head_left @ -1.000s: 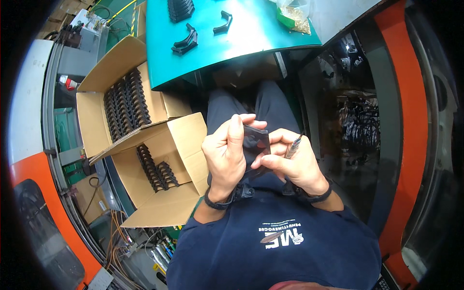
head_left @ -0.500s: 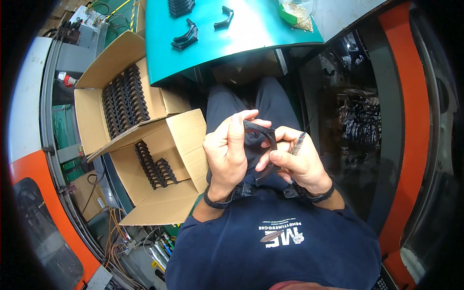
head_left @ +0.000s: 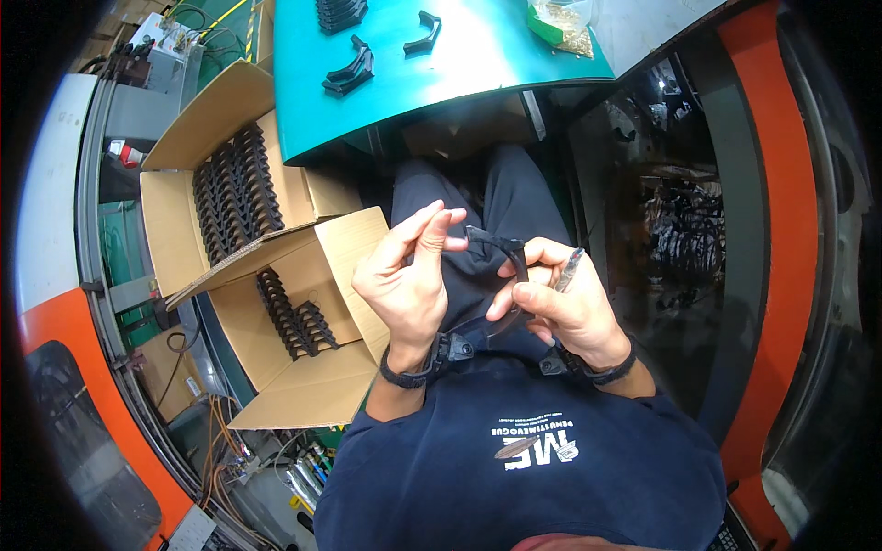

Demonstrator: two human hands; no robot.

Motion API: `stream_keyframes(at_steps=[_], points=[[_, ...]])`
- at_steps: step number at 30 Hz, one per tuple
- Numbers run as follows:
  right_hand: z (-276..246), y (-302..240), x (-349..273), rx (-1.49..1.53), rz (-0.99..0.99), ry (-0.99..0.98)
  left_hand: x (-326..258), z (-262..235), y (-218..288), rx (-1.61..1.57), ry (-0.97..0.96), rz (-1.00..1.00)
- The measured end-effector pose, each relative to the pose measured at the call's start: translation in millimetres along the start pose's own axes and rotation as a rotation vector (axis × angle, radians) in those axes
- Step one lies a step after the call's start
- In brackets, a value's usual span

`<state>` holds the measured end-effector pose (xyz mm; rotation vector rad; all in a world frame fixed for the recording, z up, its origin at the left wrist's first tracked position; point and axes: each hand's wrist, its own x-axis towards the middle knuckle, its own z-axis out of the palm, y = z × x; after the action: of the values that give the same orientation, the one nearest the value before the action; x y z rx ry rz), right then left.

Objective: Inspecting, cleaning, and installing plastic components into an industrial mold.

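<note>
My right hand (head_left: pixel 579 308) is closed around a black curved plastic part (head_left: pixel 517 262), which is held up over my lap. A slim tool with a pale, see-through body and a dark end (head_left: pixel 570 272) is also tucked in that hand, sticking up past the thumb; its exact kind is unclear. My left hand (head_left: pixel 409 280) is beside the part's upper left end, a little apart from it. Its thumb and index finger are pressed together, and whatever they may pinch is too small to make out.
Two open cardboard boxes (head_left: pixel 354 266) at the left hold rows of similar black parts (head_left: pixel 237 193). On the green table (head_left: pixel 469 69) ahead lie several more black parts (head_left: pixel 349 69) and a clear bag of pale granules (head_left: pixel 571 32). Orange-framed machinery (head_left: pixel 781 184) flanks the right.
My left hand has drawn away from the part, to the left, and its fingers have come together. The right hand keeps its grip on the part and the tool, nearly still.
</note>
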<state>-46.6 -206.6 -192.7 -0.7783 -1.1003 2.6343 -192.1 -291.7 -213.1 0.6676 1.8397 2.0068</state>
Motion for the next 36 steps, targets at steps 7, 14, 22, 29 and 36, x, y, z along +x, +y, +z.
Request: stream_keyframes(at_steps=[7,14,22,29,36], points=[[-7.0,6.2,2.7,0.103,0.036,-0.018,1.5,-2.5,-2.6,-0.096,0.003,-0.081],[-3.0,12.6,4.0,-0.025,-0.041,0.065,-1.3,-0.7,3.4,-0.225,-0.345,-0.137],[-2.5,8.0,4.8,-0.2,-0.05,0.095,-7.7,3.5,4.3,-0.182,-0.432,-0.283],[0.6,7.1,6.1,-0.105,-0.002,0.095,-4.3,2.2,-3.2,-0.282,-0.4,-0.294],[1.2,6.2,10.9,0.001,0.018,0.063,-5.2,5.1,-2.5,-0.211,-0.351,-0.327]])
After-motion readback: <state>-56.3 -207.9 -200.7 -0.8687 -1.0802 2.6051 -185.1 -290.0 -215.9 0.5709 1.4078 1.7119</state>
